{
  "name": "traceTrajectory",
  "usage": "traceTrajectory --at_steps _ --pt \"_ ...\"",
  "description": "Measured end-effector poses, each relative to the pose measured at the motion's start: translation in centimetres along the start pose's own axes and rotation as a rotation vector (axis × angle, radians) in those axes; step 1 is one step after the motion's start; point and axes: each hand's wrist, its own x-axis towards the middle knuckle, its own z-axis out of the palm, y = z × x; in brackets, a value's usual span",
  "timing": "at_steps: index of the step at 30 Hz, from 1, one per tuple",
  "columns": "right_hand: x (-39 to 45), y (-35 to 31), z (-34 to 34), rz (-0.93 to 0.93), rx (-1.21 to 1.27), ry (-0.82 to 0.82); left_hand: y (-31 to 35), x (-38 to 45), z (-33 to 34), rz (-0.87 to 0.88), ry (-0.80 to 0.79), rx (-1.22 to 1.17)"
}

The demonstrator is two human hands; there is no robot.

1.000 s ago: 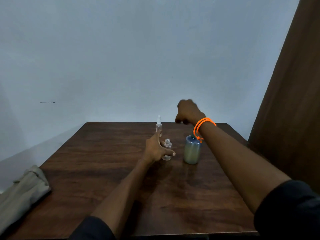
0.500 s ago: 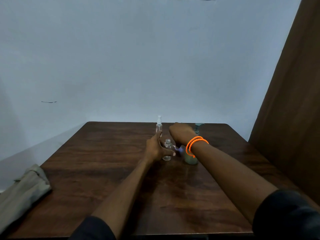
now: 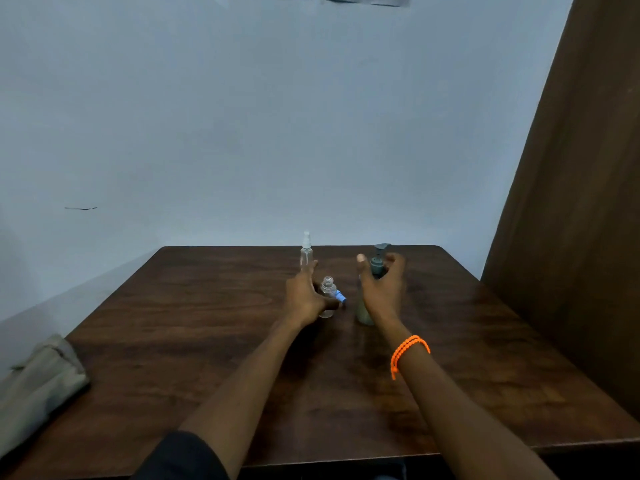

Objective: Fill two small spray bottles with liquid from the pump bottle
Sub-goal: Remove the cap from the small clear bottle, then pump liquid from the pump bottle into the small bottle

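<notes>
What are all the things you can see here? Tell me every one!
Dark brown wooden table: 1, fills the lower half of the view.
Tall clear spray bottle with a white nozzle: 1, upright near the table's far edge.
Small clear open-necked bottle: 1, cap off, upright mid-table.
Small light blue piece: 1, just right of the open bottle; too small to identify.
Grey-green pump bottle with a dark pump head: 1, right of the small bottle.
Folded beige cloth: 1, the table's near left corner.
Pale blue wall: behind the table.
Brown panel: 1, far right.
Orange beaded bracelet: on the right wrist.
Left hand: steadying the open bottle.
Right hand: wrapped around the pump bottle.
</notes>
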Motion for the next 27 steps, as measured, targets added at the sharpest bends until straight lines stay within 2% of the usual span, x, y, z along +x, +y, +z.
traceTrajectory --at_steps 2,6,9,11,13,21,24,27 --pt "0.4 0.3 0.3 0.017 0.045 0.019 0.4 -0.1 -0.1 0.020 0.040 0.004" --pt "1.3 0.4 -0.2 -0.024 0.177 -0.084 0.7 0.5 -0.2 0.057 0.058 0.001" --pt "2.3 0.2 -0.6 -0.040 0.290 -0.302 0.7 0.8 -0.2 0.080 0.051 0.005" --pt "3.2 -0.1 -1.4 0.022 0.325 -0.464 1.0 1.0 -0.1 0.094 0.067 0.009" --pt "3.9 -0.9 -2.1 0.083 0.320 -0.528 1.3 1.3 0.1 0.102 0.076 0.006" --pt "2.1 -1.3 0.7 0.205 0.321 -0.139 2.9 1.6 1.3 0.154 0.138 -0.059" --pt "2.2 -0.8 0.9 0.100 0.268 -0.118 3.5 1.0 1.3 0.220 0.148 -0.104" --pt "3.6 -0.5 0.7 0.013 0.216 -0.228 3.2 0.8 0.9 0.268 0.128 -0.142"
